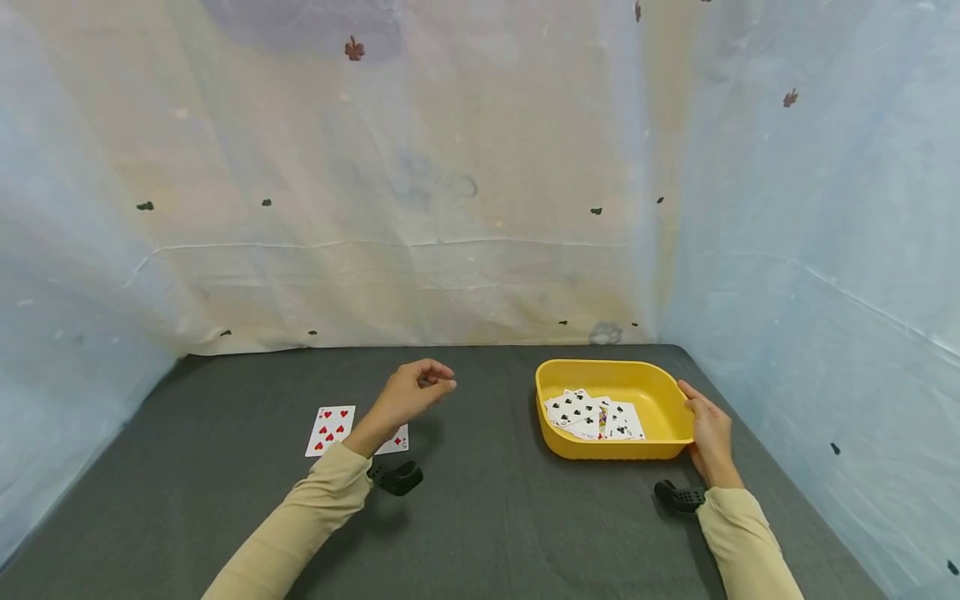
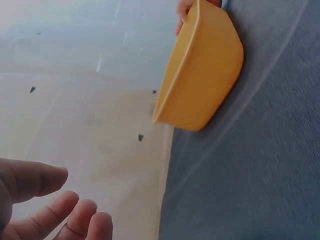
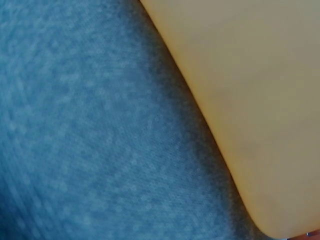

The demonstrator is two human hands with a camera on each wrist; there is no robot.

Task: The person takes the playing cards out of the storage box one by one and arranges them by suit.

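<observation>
My right hand [image 1: 711, 432] grips the right end of a yellow plastic tub [image 1: 611, 450], thumb over the rim and fingers beneath. Several playing cards [image 1: 573, 410] lie face up and overlapping in its left half. In the air over the dark table, left of the tub, is my left hand [image 1: 408, 396], its fingers loosely bent with nothing between them; the left wrist view shows a gap between thumb and fingertips [image 2: 67, 200]. Under that forearm lie a hearts card [image 1: 330, 429] and a diamonds card [image 1: 397, 440], the latter partly hidden by the wrist. The tub's side [image 3: 255, 100] fills the right wrist view's right part.
A dark cloth [image 1: 495, 517] covers the table. Pale patterned sheeting [image 1: 450, 183] hangs behind the far edge, with bluish sheeting [image 1: 847, 333] along the right side. A black wrist device [image 1: 397, 477] sits on each arm.
</observation>
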